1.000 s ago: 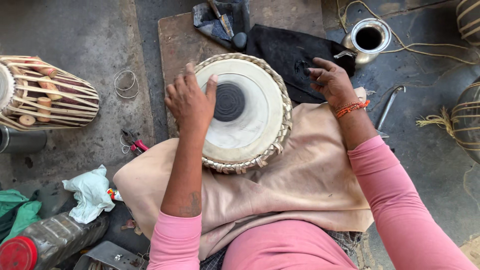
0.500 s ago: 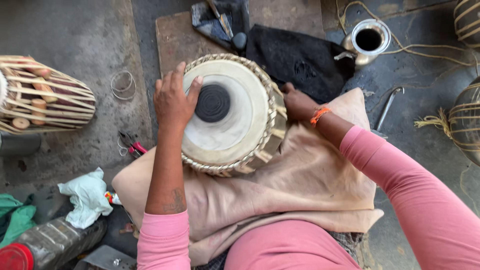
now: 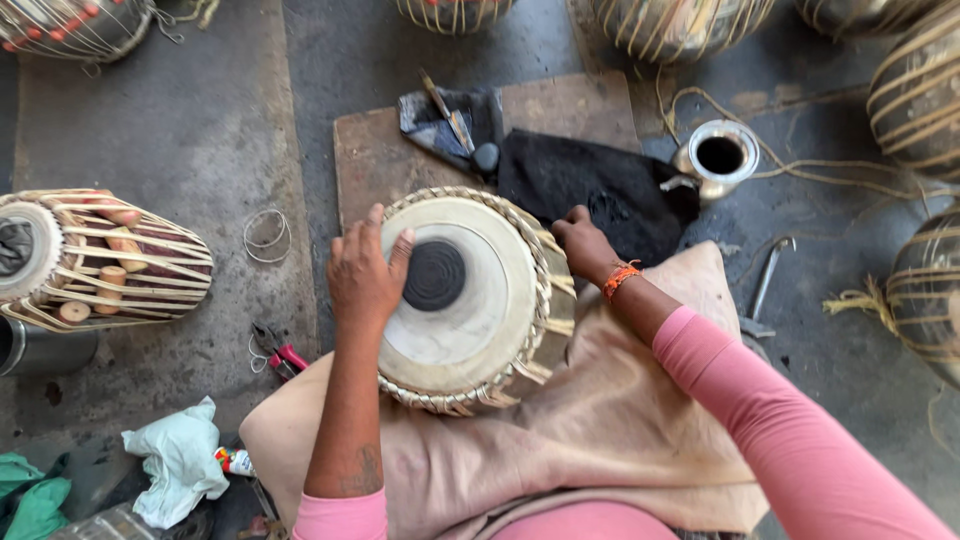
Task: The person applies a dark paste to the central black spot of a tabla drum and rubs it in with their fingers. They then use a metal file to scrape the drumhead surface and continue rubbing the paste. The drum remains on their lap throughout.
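Note:
A small hand drum (image 3: 470, 300) with a pale skin and a black round patch at its centre rests tilted on a beige cloth (image 3: 560, 450) over my lap. My left hand (image 3: 365, 275) lies flat on the skin's left side, fingers spread, next to the black patch. My right hand (image 3: 585, 245) grips the drum's braided rim on the far right side; an orange band is on that wrist. Both sleeves are pink.
A wooden board (image 3: 400, 150) behind the drum carries a black cloth (image 3: 590, 190) and small tools. A metal cup (image 3: 722, 158) stands to the right. A strapped drum (image 3: 100, 260) lies at left; more drums line the top and right edges. Pliers (image 3: 278, 352) and rags lie lower left.
My right hand has dropped from the air onto the drum's right rim. The drum has turned and tilted. My left hand stays on the skin. The view has shifted, showing more floor beyond.

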### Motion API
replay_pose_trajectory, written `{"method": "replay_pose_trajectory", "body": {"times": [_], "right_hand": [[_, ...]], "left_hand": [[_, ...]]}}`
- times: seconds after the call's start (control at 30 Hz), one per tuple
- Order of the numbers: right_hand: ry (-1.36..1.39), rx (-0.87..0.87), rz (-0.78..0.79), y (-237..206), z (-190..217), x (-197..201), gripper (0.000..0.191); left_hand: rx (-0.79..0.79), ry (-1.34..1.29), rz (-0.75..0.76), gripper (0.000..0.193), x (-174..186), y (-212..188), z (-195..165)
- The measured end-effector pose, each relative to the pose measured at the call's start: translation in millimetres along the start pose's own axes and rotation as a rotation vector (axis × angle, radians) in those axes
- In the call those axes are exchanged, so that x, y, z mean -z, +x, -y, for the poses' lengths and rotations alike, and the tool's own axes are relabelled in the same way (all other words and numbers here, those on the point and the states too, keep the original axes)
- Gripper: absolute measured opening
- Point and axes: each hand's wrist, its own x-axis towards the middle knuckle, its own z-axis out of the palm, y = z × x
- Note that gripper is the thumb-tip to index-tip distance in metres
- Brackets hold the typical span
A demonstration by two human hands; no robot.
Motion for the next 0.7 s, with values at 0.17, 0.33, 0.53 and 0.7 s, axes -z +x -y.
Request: {"method": "replay_pose_trajectory", "body": {"times": [0.17,0.33,0.53,0.7], "right_hand": [[0.047,-0.090,-0.247,44,13,19,0.030],[0.061,0.130,-0.480,78,14,26,0.029],[0.084,0.186,-0.225,35,-24,29,0.044],[0.085,0.229,0.234,-6,-26,-9,0.061]], "left_hand": [[-0.067,0.041,-0.040,0.063,2,0,-22],[-0.129,0.060,-0.060,0.063,5,-4,-46],[-0.115,0.039,-0.031,0.058,12,-8,-43],[-0.086,0.052,-0.006,0.059,15,-5,-42]]}}
